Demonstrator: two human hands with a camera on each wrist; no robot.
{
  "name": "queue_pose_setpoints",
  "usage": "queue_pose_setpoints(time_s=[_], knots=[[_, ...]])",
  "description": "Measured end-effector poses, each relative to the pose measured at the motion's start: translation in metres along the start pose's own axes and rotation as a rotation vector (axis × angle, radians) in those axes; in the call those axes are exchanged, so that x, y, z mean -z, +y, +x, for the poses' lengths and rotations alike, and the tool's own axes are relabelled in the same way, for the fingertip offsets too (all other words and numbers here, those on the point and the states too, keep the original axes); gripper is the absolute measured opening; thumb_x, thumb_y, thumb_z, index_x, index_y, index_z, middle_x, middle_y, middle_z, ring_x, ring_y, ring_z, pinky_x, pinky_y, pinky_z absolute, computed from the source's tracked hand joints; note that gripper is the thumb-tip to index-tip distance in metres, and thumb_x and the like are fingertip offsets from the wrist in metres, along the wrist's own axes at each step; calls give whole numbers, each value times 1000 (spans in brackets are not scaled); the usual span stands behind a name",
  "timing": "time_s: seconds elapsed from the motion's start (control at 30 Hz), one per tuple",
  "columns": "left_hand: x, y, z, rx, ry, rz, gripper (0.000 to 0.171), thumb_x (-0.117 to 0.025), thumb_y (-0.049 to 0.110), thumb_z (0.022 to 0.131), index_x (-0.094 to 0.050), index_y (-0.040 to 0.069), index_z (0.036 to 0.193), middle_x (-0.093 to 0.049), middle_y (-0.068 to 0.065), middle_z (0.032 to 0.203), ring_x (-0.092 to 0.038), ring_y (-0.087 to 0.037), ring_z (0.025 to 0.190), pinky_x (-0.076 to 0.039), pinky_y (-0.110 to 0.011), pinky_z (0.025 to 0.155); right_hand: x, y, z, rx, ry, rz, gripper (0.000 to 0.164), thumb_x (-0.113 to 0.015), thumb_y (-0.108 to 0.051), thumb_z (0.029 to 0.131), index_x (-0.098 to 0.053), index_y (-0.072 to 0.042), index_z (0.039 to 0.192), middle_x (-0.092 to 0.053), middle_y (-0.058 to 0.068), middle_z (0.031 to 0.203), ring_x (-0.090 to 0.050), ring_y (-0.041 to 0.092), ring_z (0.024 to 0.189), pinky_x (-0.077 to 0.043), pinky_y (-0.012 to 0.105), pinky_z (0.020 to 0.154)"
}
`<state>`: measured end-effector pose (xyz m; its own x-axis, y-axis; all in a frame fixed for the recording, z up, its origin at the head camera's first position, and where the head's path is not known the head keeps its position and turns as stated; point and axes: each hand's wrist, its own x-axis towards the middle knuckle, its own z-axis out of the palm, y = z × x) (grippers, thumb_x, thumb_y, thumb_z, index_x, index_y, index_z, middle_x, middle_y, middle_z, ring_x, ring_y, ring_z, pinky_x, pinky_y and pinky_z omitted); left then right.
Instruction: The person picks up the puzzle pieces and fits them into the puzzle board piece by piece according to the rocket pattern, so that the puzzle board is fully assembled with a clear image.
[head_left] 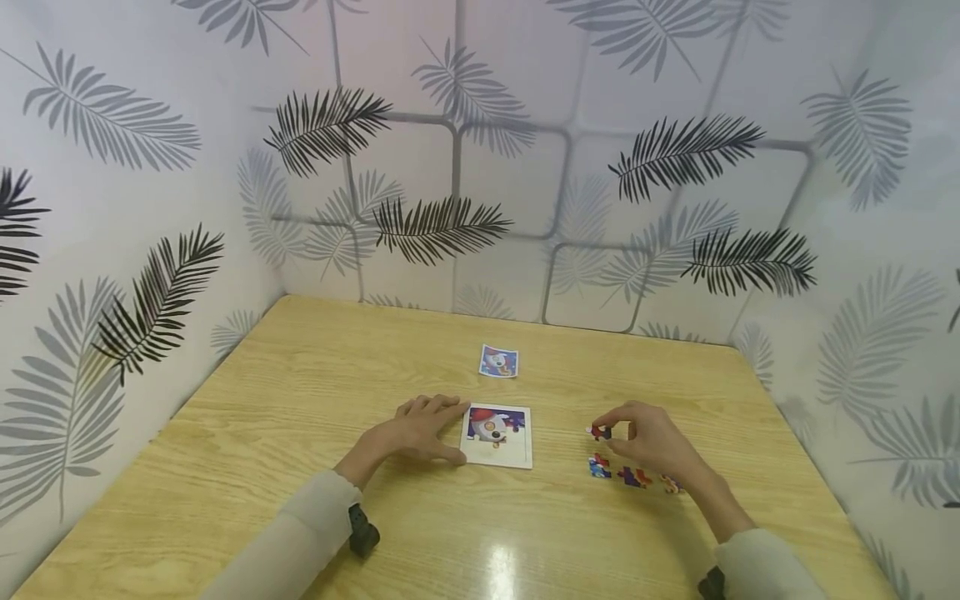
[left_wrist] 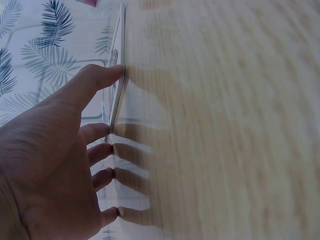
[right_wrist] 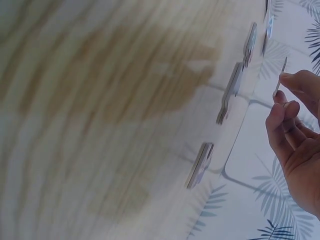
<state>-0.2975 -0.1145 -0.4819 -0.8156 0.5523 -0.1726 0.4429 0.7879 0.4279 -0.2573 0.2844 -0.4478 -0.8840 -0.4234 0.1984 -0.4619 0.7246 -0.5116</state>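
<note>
A partly filled square jigsaw puzzle with a white frame (head_left: 498, 463) lies on the table, its dog-like picture covering the upper part. My left hand (head_left: 420, 429) rests at the frame's left side, thumb at the near corner and index finger at the far one. In the left wrist view the thumb touches the board's edge (left_wrist: 122, 75) and the other fingers are spread on the table. To the right, my right hand (head_left: 654, 437) pinches a jigsaw piece (head_left: 597, 432) between thumb and finger. The right wrist view has this piece (right_wrist: 280, 77) held above the table, tilted nearly edge-on.
Loose jigsaw pieces lie below the right hand: a blue-and-red one (head_left: 599, 467), a purple-and-orange one (head_left: 634, 477), and another (head_left: 672, 484) partly hidden by the wrist. Behind the puzzle lies a small picture card (head_left: 498, 362). Leaf-patterned walls (head_left: 510, 275) border the wooden table (head_left: 337, 367).
</note>
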Motion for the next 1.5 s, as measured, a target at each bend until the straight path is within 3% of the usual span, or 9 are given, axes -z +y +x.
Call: queue_pose_setpoints(time_s=[0.3,0.53,1.0,1.23,1.5], knots=[[10,8,-6,1,-2,15,91,-73,51,92,-31,16,165,-28,-12,168,-24,-44,150,-14,-67,121,-10,-11,18,40,-30,-18,27,-76,-1,88,-79,-8,114,-72,9,109,-42,4,52,-43,24,48],[3,3,-3,-3,-5,17,93,-73,52,92,-28,19,166,-25,-10,170,-21,-43,153,-12,-66,122,-18,-19,27,48,-36,-14,27,-79,-1,87,-79,-9,113,-73,5,106,-43,5,58,-41,23,51],[12,14,-11,1,-15,18,90,-72,48,94,-30,14,165,-28,-13,168,-23,-44,151,-15,-66,122,-35,-37,44,71,-82,-2,25,-79,-4,88,-80,-13,112,-72,4,108,-46,8,62,-43,25,54],[11,13,-10,-6,-7,-4,90,-73,49,93,-31,14,165,-29,-14,168,-24,-44,151,-14,-67,121,-46,-46,56,101,-117,-33,25,-80,-3,88,-82,-13,110,-71,1,104,-49,10,73,-45,25,62],[8,9,-9,-28,8,-1,92,-73,51,92,-32,13,164,-30,-14,167,-25,-44,150,-15,-68,121,-57,-53,65,143,-140,-95,23,-81,-3,87,-82,-10,108,-72,4,104,-64,18,89,-51,27,73]])
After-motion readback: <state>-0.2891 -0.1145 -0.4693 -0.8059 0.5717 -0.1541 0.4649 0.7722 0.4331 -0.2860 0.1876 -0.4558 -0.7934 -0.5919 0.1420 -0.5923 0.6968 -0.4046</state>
